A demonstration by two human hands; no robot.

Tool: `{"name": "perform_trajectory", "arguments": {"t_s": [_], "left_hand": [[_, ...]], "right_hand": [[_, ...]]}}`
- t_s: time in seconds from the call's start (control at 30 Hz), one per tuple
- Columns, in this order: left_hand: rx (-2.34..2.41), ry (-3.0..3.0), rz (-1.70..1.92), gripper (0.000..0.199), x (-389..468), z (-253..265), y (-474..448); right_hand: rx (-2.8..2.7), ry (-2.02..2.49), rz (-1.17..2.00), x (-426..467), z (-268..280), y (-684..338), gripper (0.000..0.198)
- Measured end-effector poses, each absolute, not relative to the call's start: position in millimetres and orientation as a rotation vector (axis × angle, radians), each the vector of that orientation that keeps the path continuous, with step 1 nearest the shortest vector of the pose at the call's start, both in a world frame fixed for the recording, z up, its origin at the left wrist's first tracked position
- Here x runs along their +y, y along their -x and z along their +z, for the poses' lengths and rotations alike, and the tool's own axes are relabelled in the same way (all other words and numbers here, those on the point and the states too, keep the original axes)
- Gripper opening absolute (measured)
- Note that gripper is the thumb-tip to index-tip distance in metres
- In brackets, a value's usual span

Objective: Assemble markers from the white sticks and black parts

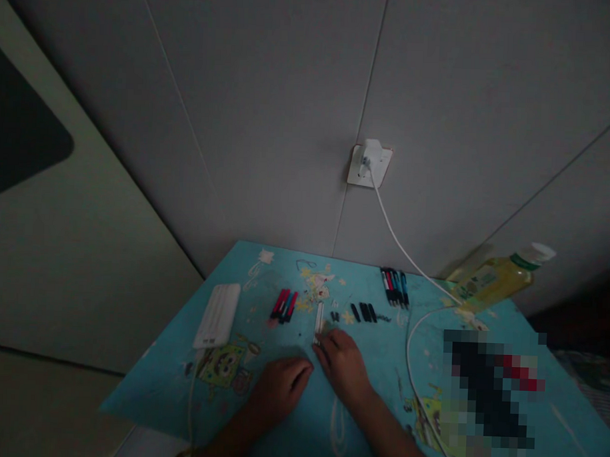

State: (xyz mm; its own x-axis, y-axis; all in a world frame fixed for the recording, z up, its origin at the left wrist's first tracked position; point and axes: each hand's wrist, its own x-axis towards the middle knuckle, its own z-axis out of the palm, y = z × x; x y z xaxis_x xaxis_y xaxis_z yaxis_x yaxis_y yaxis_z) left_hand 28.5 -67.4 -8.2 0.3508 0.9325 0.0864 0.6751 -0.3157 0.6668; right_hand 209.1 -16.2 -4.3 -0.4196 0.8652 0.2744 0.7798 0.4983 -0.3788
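Note:
My right hand [344, 362] rests on the blue table, its fingertips pinched at the near end of thin white pen refills [319, 317]. Beside it, my left hand [285, 386] is curled closed with its knuckles up; whether anything is inside is hidden. Pink, blue and black pen barrels [284, 306] lie beyond the left hand. Past the right hand are short black pen grips [365, 312], small metal pen tips [334, 317] and a small pile of dark springs [383, 318]. Farther back, several pens [395, 288] lie side by side.
A white power bank [218, 315] lies at the left with a cable. From a wall charger [371, 154], a white cable [408, 345] crosses the table's right side. A bottle of yellow liquid [498, 280] leans at the back right. A pixelated dark and red patch [489, 388] covers the right.

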Motion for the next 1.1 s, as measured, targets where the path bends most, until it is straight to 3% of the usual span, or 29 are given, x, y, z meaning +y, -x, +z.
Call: {"name": "perform_trajectory", "arguments": {"t_s": [0.4,1.1], "left_hand": [[1.49,-2.011,0.674,0.024,-66.6,-21.1,-20.5],[1.385,-2.081,0.721,0.026,-67.3,-7.2,-23.3]], "right_hand": [[-2.222,1.566,0.166,-18.6,-11.1,-210.3,0.01],[-2.122,1.764,-0.061,-11.2,-14.7,-201.8,0.018]]}}
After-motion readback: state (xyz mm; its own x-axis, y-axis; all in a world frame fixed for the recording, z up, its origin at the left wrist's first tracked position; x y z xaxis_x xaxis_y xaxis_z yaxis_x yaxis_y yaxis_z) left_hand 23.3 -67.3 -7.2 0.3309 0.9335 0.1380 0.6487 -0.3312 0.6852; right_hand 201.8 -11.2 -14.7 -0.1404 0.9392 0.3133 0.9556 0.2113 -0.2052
